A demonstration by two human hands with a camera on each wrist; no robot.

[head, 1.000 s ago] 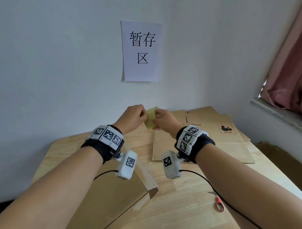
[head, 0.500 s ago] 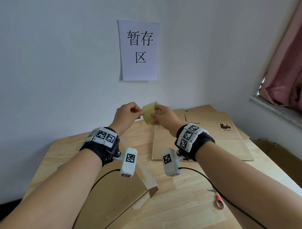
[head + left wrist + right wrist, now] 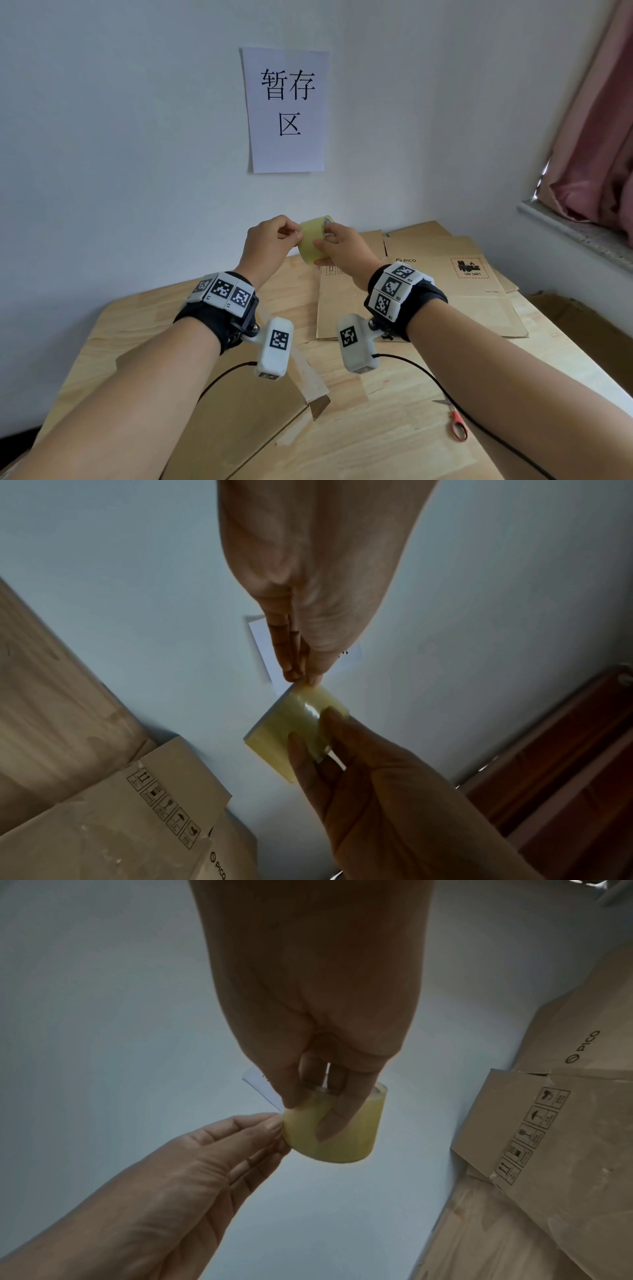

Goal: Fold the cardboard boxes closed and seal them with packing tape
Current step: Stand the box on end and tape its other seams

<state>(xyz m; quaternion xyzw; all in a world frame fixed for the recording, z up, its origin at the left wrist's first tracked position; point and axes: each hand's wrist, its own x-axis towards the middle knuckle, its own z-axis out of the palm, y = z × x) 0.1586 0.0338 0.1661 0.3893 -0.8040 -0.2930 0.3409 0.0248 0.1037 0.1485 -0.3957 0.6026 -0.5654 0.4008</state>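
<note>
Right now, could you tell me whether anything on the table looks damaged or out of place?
Only one thing: the cardboard box at the near left has a flap corner sticking up and a worn strip of old tape. The orange-handled scissors lie loose near the right forearm's cable. The flattened boxes are stacked slightly askew.

We read "暂存区" on white paper sheet [image 3: 287, 109] taped to wall. On flattened cardboard box [image 3: 442, 274]: "PICO" logo, red-bordered label "UN 3481", row of handling pictograms. Wrist bands [image 3: 394, 289] carry square black-white marker codes.
</note>
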